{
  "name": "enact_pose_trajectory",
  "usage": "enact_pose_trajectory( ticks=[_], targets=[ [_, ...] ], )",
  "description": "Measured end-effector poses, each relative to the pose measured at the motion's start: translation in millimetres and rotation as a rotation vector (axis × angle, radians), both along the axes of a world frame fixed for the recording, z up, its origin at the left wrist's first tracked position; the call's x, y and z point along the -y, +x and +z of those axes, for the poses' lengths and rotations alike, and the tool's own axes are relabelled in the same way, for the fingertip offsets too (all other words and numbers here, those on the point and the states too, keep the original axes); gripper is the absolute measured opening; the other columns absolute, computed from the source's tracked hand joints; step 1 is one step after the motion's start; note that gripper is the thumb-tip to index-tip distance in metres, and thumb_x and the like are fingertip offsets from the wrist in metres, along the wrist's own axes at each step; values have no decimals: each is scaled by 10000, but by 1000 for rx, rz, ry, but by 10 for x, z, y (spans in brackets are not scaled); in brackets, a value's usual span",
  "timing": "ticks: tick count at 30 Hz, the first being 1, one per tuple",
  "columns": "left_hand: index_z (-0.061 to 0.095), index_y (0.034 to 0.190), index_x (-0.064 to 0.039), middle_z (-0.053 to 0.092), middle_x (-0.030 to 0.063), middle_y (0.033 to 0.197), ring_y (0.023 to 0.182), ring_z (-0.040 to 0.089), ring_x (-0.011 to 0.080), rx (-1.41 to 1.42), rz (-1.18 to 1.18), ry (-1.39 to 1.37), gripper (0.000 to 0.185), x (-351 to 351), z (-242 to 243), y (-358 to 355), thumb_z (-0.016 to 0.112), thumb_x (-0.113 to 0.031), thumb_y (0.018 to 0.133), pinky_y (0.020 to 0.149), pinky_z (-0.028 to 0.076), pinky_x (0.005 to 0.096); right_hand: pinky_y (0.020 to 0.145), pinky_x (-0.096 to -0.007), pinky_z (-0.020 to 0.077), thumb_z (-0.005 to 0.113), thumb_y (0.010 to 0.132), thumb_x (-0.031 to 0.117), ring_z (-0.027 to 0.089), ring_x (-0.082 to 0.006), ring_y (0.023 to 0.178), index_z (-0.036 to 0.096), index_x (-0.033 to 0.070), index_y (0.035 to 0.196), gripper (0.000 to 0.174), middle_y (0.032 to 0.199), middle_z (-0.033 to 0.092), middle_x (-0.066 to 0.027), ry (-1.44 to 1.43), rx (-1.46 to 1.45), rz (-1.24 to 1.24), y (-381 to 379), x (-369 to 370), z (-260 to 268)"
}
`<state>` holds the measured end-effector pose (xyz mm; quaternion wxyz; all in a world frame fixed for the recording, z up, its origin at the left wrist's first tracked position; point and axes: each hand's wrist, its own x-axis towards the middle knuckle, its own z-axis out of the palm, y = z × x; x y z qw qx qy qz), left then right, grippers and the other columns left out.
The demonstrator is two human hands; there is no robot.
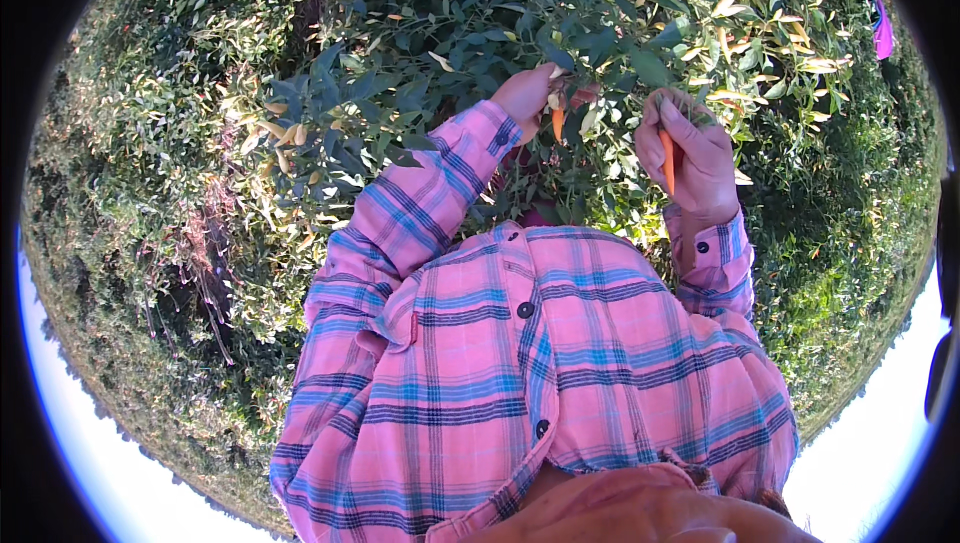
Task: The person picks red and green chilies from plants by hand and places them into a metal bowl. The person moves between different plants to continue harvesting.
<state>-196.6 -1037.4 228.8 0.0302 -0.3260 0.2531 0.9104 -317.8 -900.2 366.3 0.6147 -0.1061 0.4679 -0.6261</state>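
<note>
My left hand (526, 98) reaches into a leafy chili pepper plant (480, 25), its fingers closed around the stem end of a hanging orange chili pepper (557, 124). A pale pepper (555, 100) hangs right beside it, and leaves and shade partly hide the fingertips. Farther right, my right hand (694, 149) is curled around another orange chili pepper (667, 162), which points down out of the fist below the thumb. Thin green stems show at the top of that fist.
Pale yellow peppers (281, 139) hang on a branch left of my hands. More pale peppers or leaves (795, 55) catch the sun at the right. Purple cloth (874, 10) shows at the upper right. Dry stalks (214, 243) stand among dense plants on the left.
</note>
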Motion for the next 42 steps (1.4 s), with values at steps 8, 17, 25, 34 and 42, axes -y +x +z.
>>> enact_pose_trajectory(
  ticks=[8,17,25,34,42],
  targets=[
    [581,1009,-42,614,68,923,818,585,180,36,119,71,312,-204,-136,-60,347,-237,946,775,465,346,471,-282,404,649,838,225,486,-90,484,679,20,936,229,564,579,-28,318,-1131,203,320,124,-594],
    [607,1003,-69,606,43,949,825,556,132,38,65,-68,292,-275,-339,300,388,-250,936,718,440,302,484,-236,378,688,819,238,480,-57,550,656,-37,802,278,608,589,-8,437,-843,207,592,182,-882],
    [641,963,-90,623,36,818,811,571,126,182,-111,-209,390,-208,-265,441,346,-341,923,641,418,332,384,-255,371,641,785,83,488,-136,435,552,-14,946,208,626,549,-81,298,7,46,556,-108,-157],
    [641,1034,-53,640,151,1001,909,613,307,597,-318,-1766,497,1800,-313,1570,565,-502,837,804,484,398,408,-237,344,535,880,104,460,-136,467,568,-52,939,170,613,517,-62,176,400,-9,544,262,-471],
    [514,1204,-115,517,150,1225,1027,593,337,1397,-1298,-1010,418,2011,-855,3758,448,-424,930,848,488,471,448,-211,390,580,871,108,507,-102,513,557,-63,1022,229,655,560,-54,357,302,439,943,975,-760]
  ],
)
